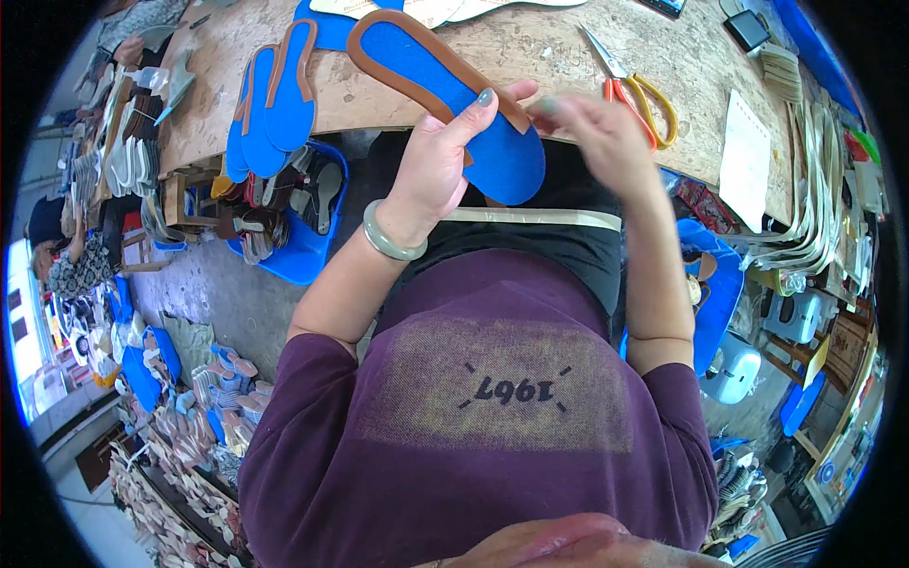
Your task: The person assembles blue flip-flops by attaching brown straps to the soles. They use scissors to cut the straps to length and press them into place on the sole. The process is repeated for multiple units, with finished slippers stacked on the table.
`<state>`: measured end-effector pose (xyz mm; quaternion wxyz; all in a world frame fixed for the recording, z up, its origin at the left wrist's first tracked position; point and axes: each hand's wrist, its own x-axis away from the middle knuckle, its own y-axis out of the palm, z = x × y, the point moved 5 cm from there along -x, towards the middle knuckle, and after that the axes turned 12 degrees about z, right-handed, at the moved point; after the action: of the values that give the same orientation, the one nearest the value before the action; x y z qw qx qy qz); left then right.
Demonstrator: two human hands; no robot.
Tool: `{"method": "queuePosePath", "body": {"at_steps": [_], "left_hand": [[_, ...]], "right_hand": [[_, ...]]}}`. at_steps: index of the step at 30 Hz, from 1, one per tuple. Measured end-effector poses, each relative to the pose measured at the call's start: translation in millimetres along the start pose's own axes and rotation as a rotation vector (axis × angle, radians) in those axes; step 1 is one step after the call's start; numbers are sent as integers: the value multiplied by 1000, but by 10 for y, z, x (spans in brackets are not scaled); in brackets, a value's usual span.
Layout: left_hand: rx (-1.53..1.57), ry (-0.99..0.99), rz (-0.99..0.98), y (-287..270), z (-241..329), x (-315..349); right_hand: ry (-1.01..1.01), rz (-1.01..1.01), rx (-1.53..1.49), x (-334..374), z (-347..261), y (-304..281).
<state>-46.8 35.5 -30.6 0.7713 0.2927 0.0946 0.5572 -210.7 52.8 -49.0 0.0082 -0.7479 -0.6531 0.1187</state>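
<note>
Your left hand (436, 170) grasps the blue insole (509, 168), thumb pressed flat on its upper face and the other fingers supporting it from beneath, one fingertip showing past the far side. You have the piece raised in front of you, at the near edge of the surface (701, 66), its long axis slanting from upper left to lower right: the end rimmed in brown edging (445, 49) points away over the surface, while the plain rounded end points back toward your lap. The relation to mind is the one between your right hand (611, 142) and the place where the edging stops on the right side, just above that plain end. Your right fingers are right beside that spot, coming in from the right and lying across the insole's length rather than along it. They are bent inward, but the blur means you cannot tell whether they pinch the edging, touch it or stay just clear. For that right-hand end of the edging, your right hand looks the better placed, since your left thumb lies farther in across the face. The scissors (639, 93) lie on the surface beyond your right hand, and more blue insoles (289, 118) overlap to your left, well apart from your fingers.
</note>
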Motion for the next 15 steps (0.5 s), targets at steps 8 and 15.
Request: {"method": "queuePosePath", "body": {"at_steps": [8,15], "left_hand": [[36,2,61,-114,-131,-182],[-20,30,7,-94,48,-210]], "right_hand": [[271,214,-228,56,110,477],[434,11,-516,64,125,424]]}}
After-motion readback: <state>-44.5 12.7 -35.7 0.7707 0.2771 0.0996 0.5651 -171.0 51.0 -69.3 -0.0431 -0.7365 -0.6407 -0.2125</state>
